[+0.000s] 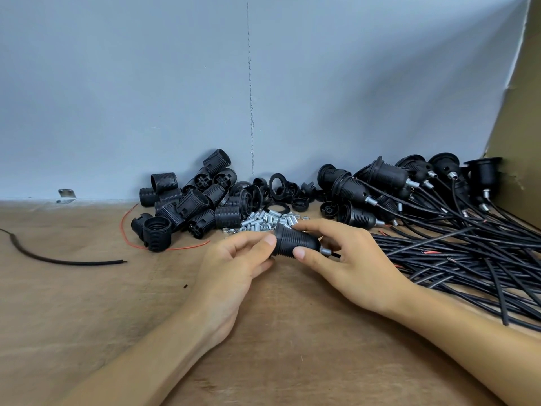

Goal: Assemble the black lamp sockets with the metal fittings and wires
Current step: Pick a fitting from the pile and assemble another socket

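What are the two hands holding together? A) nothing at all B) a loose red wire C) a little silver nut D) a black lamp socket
D: the left hand and the right hand both pinch one black lamp socket, which has a metal fitting sticking out of its end.

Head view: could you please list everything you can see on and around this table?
held socket: one, black, centre foreground
socket shells: pile, black, back left of centre
rings and caps: several, black, back centre
metal fittings: heap, silver, behind the held socket
wired sockets: many, black, back right
wires: bundle, black, right side
red wire: one, red, by the shells
loose cable: one, black, far left
bracket: one, silver, left wall
table: one, brown
left hand: pinches the held socket
right hand: grips the held socket
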`<action>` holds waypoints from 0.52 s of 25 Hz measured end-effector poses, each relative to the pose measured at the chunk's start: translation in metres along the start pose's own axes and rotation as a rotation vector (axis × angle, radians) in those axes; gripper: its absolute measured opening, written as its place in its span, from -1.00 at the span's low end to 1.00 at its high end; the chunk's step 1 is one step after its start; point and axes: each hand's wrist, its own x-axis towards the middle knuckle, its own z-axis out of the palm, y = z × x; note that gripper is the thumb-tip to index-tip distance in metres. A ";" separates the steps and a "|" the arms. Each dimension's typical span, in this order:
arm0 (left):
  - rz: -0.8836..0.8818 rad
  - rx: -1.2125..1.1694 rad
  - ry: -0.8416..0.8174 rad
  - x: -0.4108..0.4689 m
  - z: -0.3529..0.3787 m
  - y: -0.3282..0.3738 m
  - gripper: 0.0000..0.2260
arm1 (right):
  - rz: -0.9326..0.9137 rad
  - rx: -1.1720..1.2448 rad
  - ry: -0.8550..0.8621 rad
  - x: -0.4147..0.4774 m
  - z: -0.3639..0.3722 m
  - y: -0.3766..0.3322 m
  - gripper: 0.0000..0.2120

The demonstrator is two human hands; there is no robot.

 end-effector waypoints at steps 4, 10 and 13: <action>-0.019 -0.054 -0.029 0.002 -0.004 0.001 -0.77 | -0.002 0.007 -0.020 0.001 -0.001 0.001 -0.67; -0.012 -0.053 -0.028 0.002 -0.002 0.003 -0.73 | -0.020 -0.006 -0.061 0.001 -0.001 0.000 -0.68; 0.013 -0.038 0.030 0.003 -0.002 0.003 -0.80 | -0.055 -0.040 -0.081 0.000 0.001 -0.001 -0.68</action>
